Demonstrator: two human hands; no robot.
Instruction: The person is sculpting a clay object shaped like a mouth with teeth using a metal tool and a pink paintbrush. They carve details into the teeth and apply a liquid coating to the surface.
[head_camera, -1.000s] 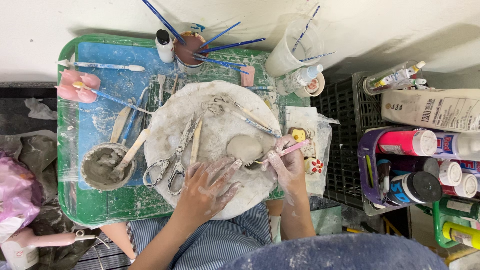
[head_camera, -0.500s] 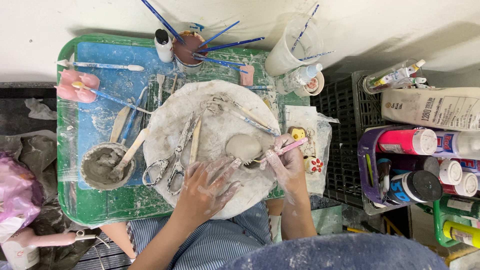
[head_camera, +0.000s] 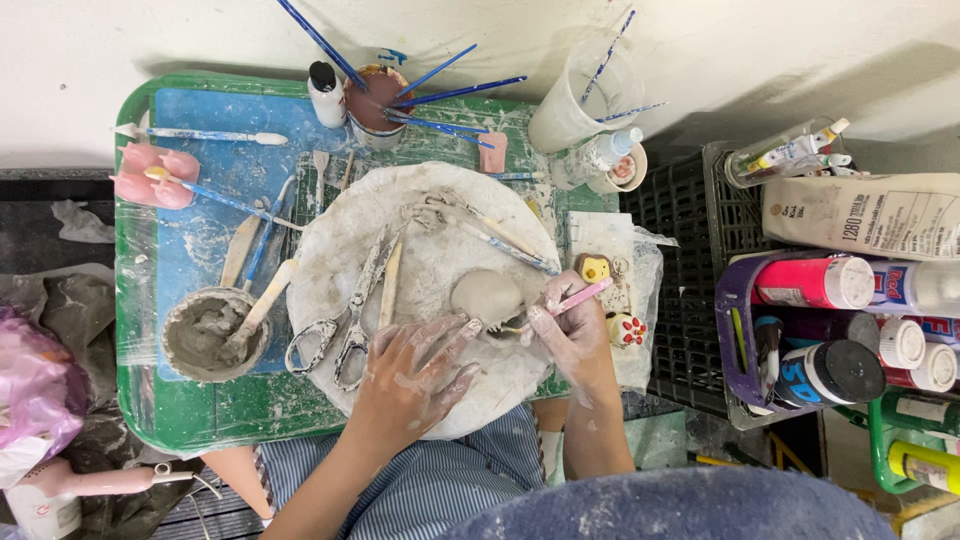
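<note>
- the left hand (head_camera: 415, 368) is lying flat and unclenched on the round white board (head_camera: 340, 230), gripping nothing, its fingertips touching the lump of grey clay (head_camera: 487, 297).
- the right hand (head_camera: 568, 335) is pinching a thin pink tool (head_camera: 577, 298), with the tool's tip reaching the right side of the clay.
- the clay is sitting on the board toward its right edge, near the front.
- scissors (head_camera: 350, 315) and a wooden stick (head_camera: 390, 285) are lying on the board left of the clay.
- the board is resting on a green tray (head_camera: 135, 400); a bowl of grey slip (head_camera: 212, 333) is standing by the tray's front left corner.
- a cup of blue brushes (head_camera: 377, 105) is standing at the tray's back edge.
</note>
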